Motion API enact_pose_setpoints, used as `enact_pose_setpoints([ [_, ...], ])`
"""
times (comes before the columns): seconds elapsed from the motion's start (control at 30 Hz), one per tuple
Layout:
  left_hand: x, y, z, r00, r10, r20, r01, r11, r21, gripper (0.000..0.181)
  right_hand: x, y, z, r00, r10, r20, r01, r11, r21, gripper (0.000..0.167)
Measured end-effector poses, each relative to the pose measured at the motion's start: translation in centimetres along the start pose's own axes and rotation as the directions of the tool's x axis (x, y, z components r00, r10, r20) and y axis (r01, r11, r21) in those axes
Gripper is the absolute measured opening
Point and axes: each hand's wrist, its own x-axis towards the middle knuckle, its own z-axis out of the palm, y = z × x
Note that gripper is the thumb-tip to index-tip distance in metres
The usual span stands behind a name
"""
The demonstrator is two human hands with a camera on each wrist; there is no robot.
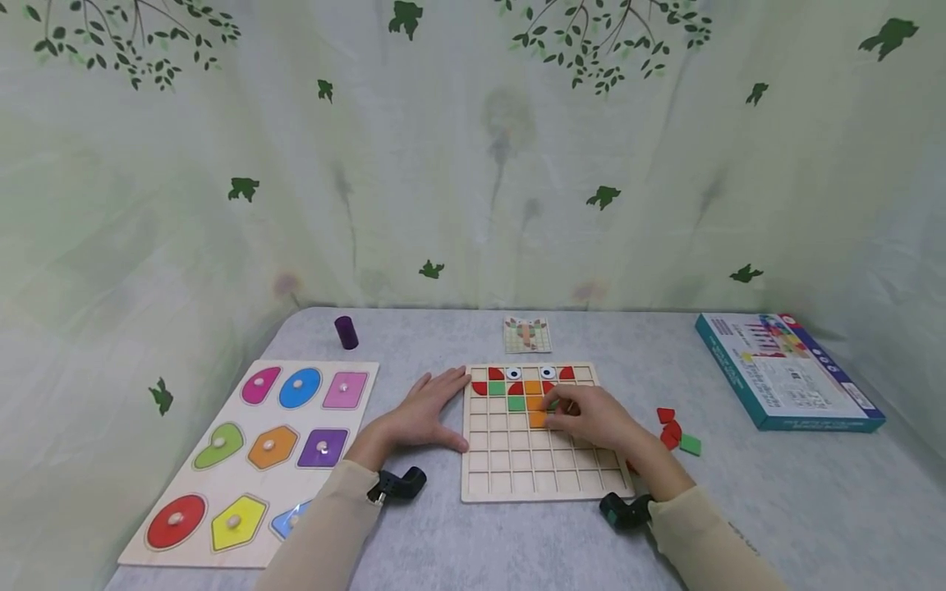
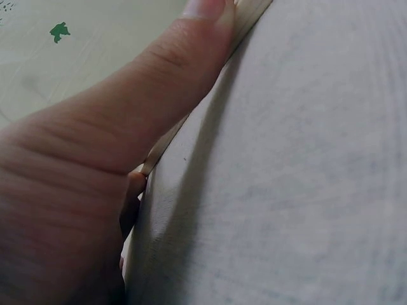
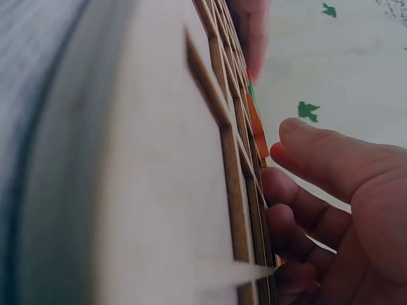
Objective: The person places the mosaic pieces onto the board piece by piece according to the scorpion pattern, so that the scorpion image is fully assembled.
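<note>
A wooden grid board (image 1: 517, 484) lies on the table, with red, green and orange tiles and two eye tiles in its upper part. My left hand (image 1: 424, 419) is spread at the board's left side, its fingers and thumb touching the edge; the left wrist view shows that thumb (image 2: 146, 95) against the board's edge (image 2: 166, 140). Over the middle of the grid, my right hand (image 1: 591, 417) has its loosely bent fingers beside an orange tile (image 1: 537, 419). In the right wrist view, the right hand (image 3: 331, 210) is close to the board's surface, with no tile visibly held.
A shape puzzle board (image 1: 284, 419) lies at left, below a purple cylinder (image 1: 346, 332). Behind the grid is a small pattern card (image 1: 527, 336). Loose red pieces (image 1: 670, 433) and a green tile (image 1: 691, 445) lie right of the grid; a flat box (image 1: 787, 373) lies farther right.
</note>
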Motion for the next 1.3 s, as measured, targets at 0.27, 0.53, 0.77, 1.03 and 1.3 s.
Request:
enact_pose_setpoints([
  [0.27,0.0,0.1,0.0,1.0,-0.007,0.011,0.007,1.0,-0.001,0.115,-0.4,0.3,-1.7,0.999,0.025,0.045,-0.029,0.996,0.08,0.012],
  [0.53,-0.1,0.2,0.0,1.0,-0.011,0.015,0.011,1.0,-0.004,0.115,-1.3,1.2,-4.7,0.992,0.121,0.021,-0.121,0.992,0.031,0.021],
  [0.77,-0.1,0.3,-0.1,1.0,-0.022,0.017,0.022,1.0,-0.007,0.114,-2.9,4.1,-8.1,0.986,0.165,0.013,-0.166,0.986,0.016,0.03],
  [1.03,-0.1,0.3,-0.1,0.999,-0.031,0.022,0.032,0.999,-0.007,0.114,-4.4,6.6,-10.2,0.98,0.2,0.004,-0.2,0.98,0.014,0.034],
  [1.3,0.1,0.0,0.1,0.998,-0.046,0.03,0.045,0.999,0.014,0.115,-5.5,8.5,-10.8,0.964,0.251,0.087,-0.249,0.968,-0.031,0.035],
])
